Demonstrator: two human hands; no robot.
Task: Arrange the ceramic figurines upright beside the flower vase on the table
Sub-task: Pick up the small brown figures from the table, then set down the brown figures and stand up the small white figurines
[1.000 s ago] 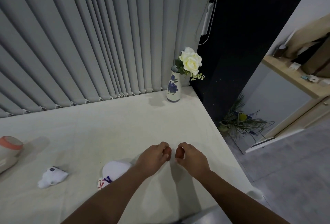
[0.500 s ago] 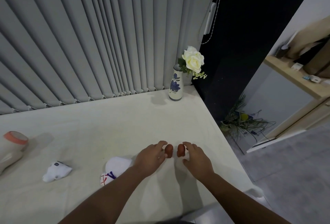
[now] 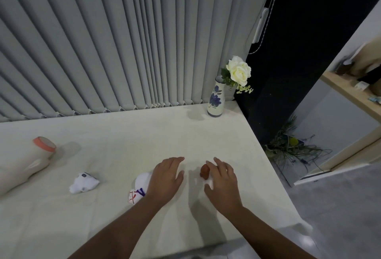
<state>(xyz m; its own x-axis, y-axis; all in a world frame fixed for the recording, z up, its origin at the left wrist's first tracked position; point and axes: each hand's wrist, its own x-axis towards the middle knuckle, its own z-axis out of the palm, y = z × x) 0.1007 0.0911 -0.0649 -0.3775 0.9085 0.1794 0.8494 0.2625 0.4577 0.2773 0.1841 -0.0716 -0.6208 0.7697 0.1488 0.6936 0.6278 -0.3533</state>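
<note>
Since half a second ago the hands have drawn apart: the left hand [image 3: 166, 178] now lies flat and released, palm down, on the table [image 3: 123, 135], partly covering a white figurine [image 3: 138, 186] with red and blue marks that lies on its side, while only one small brown figurine [image 3: 204, 171] shows where two stood between the fingertips before. The right hand [image 3: 222, 184] is spread with its fingers loosely curved, the index finger touching the brown piece (whether anything sits under the palm cannot be told). Another white figurine [image 3: 84, 182] lies toppled farther left, well apart from the hands, and a pale bottle-shaped piece with an orange rim [image 3: 28, 159] lies on its side near the left edge of view. At the far right corner the flower vase [image 3: 215, 99], white with a blue painted bloom, stands upright holding cream roses [image 3: 239, 71] and green sprigs. Bare tabletop stretches between the hands and the vase. Grey vertical blinds [image 3: 103, 42] close off the far edge; the table's right edge drops to a grey floor [image 3: 340, 207], just right of the right hand.
</note>
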